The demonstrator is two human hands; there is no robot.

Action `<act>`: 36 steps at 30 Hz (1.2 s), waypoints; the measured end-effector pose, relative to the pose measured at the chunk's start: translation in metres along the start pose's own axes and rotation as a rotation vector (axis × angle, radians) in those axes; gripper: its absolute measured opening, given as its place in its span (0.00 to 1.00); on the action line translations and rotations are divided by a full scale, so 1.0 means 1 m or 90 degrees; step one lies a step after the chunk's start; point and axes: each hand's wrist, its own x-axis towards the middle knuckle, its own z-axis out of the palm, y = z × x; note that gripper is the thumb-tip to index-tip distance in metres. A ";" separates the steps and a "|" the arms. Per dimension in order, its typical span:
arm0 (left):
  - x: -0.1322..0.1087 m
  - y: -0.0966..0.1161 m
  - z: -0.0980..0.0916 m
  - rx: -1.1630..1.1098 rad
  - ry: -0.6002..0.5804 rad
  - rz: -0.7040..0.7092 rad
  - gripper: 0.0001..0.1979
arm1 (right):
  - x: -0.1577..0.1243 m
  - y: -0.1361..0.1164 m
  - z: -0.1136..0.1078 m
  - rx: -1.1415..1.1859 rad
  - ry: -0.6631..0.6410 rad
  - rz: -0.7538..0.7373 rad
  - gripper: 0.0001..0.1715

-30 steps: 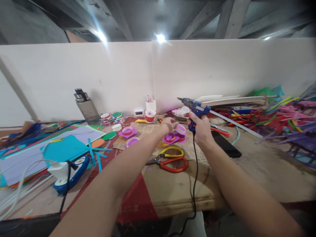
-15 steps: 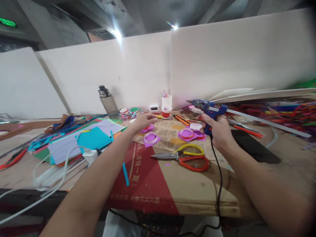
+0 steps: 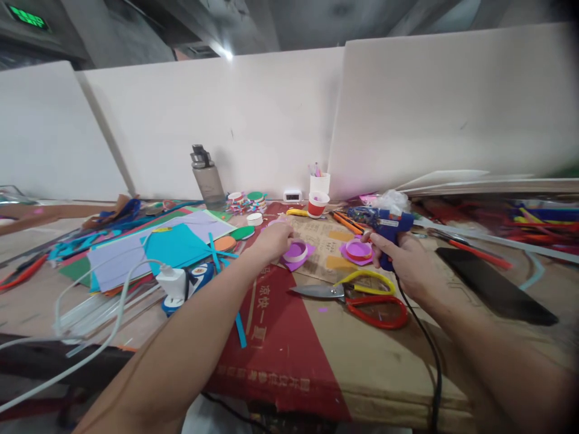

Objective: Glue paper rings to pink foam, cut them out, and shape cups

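My right hand (image 3: 407, 262) is wrapped round the handle of a blue hot glue gun (image 3: 393, 222), whose nozzle points left. Curled fingers show on my left hand (image 3: 275, 240), which is right by a white paper ring on a purple paper piece (image 3: 296, 254); whatever is between its fingertips is hidden. Just behind that hand, another purple piece (image 3: 274, 223) is partly covered. A red-edged ring on purple paper (image 3: 359, 251) lies left of the glue gun. Scissors with yellow and red handles (image 3: 368, 295) lie in front, blades to the left.
Coloured paper sheets (image 3: 174, 250) and a power strip with a white plug (image 3: 174, 283) lie on the left. A bottle (image 3: 208, 181), a red-and-white paper cup (image 3: 318, 205) and a small clock (image 3: 292, 196) stand at the back. A black phone (image 3: 495, 286) lies right. The gun's cord (image 3: 427, 343) hangs over the front edge.
The glue gun has come lower and tilted less. My left hand's fingers have gone from stretched out to curled down, near the purple pieces. The view has shifted, with table things now further right.
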 end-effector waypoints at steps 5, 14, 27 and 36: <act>-0.011 0.034 -0.003 -0.067 0.172 -0.008 0.07 | -0.004 -0.001 0.007 -0.024 0.045 -0.010 0.18; -0.021 0.072 0.017 -0.271 0.204 0.007 0.01 | -0.015 0.001 0.031 -0.001 0.088 0.026 0.22; -0.025 0.081 0.020 -0.544 0.135 0.013 0.08 | -0.013 0.002 0.031 0.079 0.089 0.046 0.29; -0.023 0.074 0.012 -0.912 -0.087 -0.052 0.18 | -0.007 0.010 0.017 0.115 0.024 0.029 0.28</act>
